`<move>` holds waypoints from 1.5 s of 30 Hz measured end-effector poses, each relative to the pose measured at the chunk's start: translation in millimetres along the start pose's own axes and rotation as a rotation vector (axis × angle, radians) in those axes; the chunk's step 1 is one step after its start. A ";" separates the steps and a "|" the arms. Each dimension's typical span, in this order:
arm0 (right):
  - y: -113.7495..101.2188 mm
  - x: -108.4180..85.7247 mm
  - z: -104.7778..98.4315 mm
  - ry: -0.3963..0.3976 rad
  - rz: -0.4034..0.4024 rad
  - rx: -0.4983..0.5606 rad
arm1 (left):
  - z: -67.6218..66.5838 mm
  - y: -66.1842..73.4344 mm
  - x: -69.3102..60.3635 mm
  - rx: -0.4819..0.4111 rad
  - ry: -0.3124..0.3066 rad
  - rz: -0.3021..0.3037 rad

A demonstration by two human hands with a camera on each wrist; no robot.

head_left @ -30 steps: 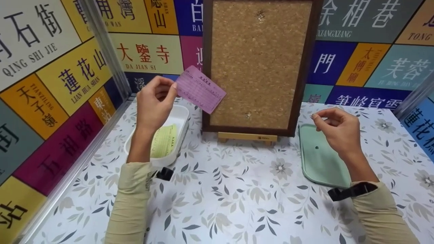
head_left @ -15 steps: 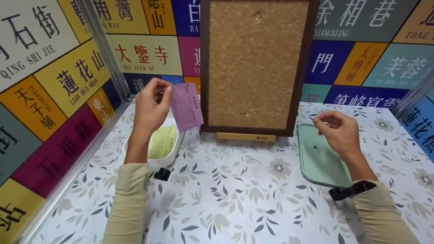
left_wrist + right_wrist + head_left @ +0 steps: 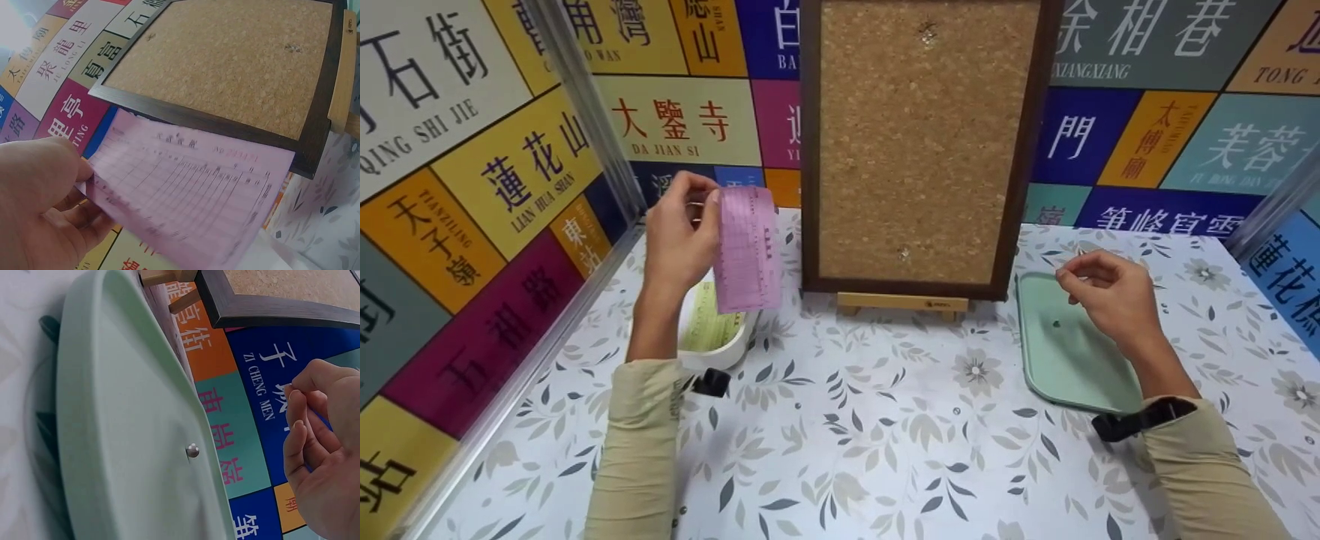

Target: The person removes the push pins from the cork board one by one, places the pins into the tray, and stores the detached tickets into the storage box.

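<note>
My left hand (image 3: 681, 232) pinches a pink printed receipt slip (image 3: 746, 251) at its edge, between thumb and fingers. The slip hangs upright above a white tub (image 3: 731, 352), left of the framed cork board (image 3: 922, 150). In the left wrist view its ruled columns and red number show, with the board behind. Above the far part of a green tray (image 3: 1080, 367), my right hand (image 3: 1110, 292) holds thumb and forefinger tips pressed together on a tiny pin, mostly hidden by the fingertips. One silver round-headed pin (image 3: 192, 450) stands on the tray.
Yellow-green slips (image 3: 712, 322) lie in the white tub. The board leans on a small wooden easel (image 3: 901, 303), with a shiny spot near its top and another near its bottom. Sign-printed walls enclose the leaf-patterned tablecloth (image 3: 885, 435) at back and sides.
The pink slip has swung from tilted beside the board to hanging upright. My left hand has moved slightly left, away from the board. The right hand has hardly moved.
</note>
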State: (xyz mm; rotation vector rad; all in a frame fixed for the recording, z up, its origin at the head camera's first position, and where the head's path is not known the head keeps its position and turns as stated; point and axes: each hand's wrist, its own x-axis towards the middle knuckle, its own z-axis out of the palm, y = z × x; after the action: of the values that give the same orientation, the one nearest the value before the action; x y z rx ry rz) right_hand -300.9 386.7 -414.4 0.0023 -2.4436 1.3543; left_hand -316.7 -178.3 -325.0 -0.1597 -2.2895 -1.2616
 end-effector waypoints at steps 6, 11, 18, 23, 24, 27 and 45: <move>5.6 -0.5 -1.9 -0.061 0.039 -0.056 | -2.8 -9.8 1.1 0.092 -0.006 -0.013; 12.6 0.4 -3.2 -0.096 0.021 -0.050 | -3.1 -24.2 3.0 0.160 0.007 0.011; 21.6 1.2 -3.3 -0.133 0.040 -0.065 | -2.7 -45.0 2.5 0.252 -0.057 -0.072; 29.7 2.1 -3.5 -0.207 0.041 -0.086 | -4.4 -54.9 2.3 0.294 -0.081 -0.078; 30.8 2.1 -3.5 -0.228 0.045 -0.087 | -4.8 -56.0 2.2 0.297 -0.086 -0.082; 33.2 1.9 -3.7 -0.280 0.053 -0.093 | -5.5 -58.3 2.2 0.296 -0.115 -0.118; 45.0 1.9 -10.3 -0.324 0.061 -0.123 | -9.3 -64.6 -0.4 0.327 -0.100 -0.103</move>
State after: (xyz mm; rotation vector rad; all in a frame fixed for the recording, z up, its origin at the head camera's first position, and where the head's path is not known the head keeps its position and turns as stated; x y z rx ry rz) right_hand -307.2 419.9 -445.8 0.1269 -2.8131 1.3136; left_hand -334.8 -222.0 -369.9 0.0119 -2.5820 -0.9263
